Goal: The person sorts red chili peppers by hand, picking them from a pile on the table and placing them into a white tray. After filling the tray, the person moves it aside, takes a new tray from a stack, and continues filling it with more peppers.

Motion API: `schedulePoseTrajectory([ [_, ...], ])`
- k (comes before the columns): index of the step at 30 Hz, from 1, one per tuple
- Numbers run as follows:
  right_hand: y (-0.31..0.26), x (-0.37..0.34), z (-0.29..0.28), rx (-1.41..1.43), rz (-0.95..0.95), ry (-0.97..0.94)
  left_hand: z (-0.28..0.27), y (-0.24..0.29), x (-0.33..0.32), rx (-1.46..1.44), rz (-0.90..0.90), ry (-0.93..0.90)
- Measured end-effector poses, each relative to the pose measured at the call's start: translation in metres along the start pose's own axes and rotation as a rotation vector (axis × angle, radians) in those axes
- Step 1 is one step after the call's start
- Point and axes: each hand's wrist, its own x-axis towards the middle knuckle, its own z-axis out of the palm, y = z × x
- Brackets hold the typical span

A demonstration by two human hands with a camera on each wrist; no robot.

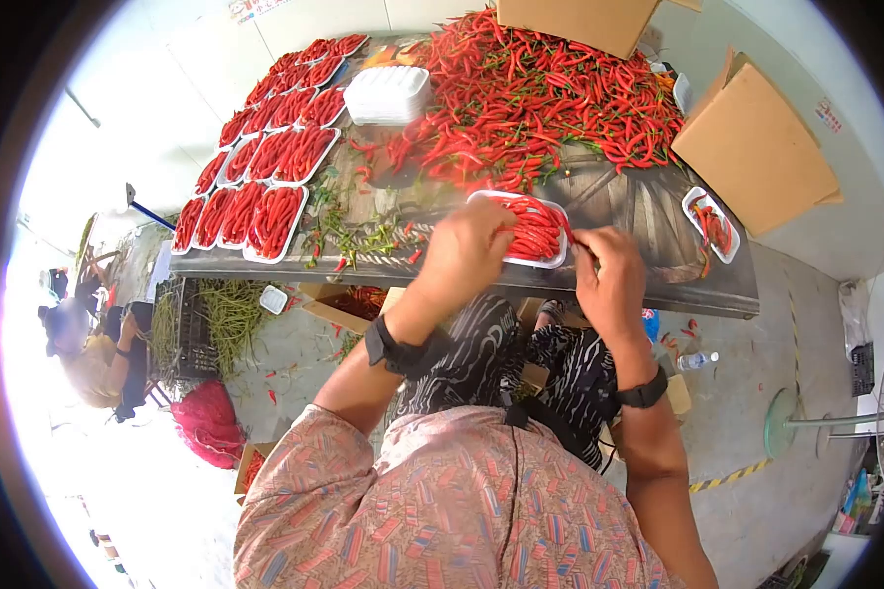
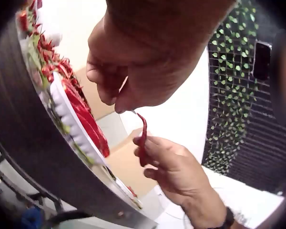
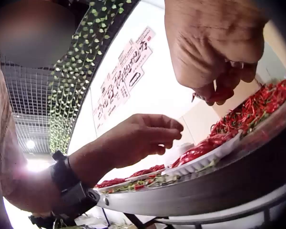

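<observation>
My right hand [image 1: 611,283] pinches a slim red chili pepper [image 2: 143,138] between thumb and fingers, at the right rim of a white foam tray [image 1: 558,261]. Red chilies [image 1: 532,231] fill that tray, lying side by side. Over its left side hovers my left hand [image 1: 467,250], fingers bent. In the left wrist view its fingertips [image 2: 118,106] come close to the stem end of the held pepper; I cannot tell whether they grip anything. The right wrist view shows the pepper partly hidden by my right fingers [image 3: 229,78].
A large heap of loose chilies [image 1: 550,98] covers the table's back. Filled trays [image 1: 277,224] stand in rows at left, beside stacked foam trays [image 1: 387,95]. Stem scraps [image 1: 363,238] lie near the front edge. Another tray [image 1: 712,226] with some chilies sits right, near a cardboard box [image 1: 756,147].
</observation>
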Motion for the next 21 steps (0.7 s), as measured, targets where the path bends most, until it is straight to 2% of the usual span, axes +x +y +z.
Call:
schedulePoseTrajectory([
  [2,0.004,0.013,-0.003,-0.126,-0.101,-0.041,-0.004,-0.016,0.005,0.059,-0.007,-0.044],
  [5,0.008,0.025,0.002,-0.135,-0.149,-0.098,-0.001,-0.027,0.007,0.140,-0.011,-0.109],
  [11,0.018,0.030,0.027,-0.133,-0.142,-0.228,0.004,-0.032,0.005,0.157,-0.002,-0.117],
  [15,0.017,0.035,0.034,-0.114,-0.143,-0.230,0.004,-0.032,0.006,0.153,0.007,-0.111],
  [21,0.019,0.036,0.040,-0.221,-0.240,-0.254,0.002,-0.031,0.006,0.141,0.008,-0.128],
])
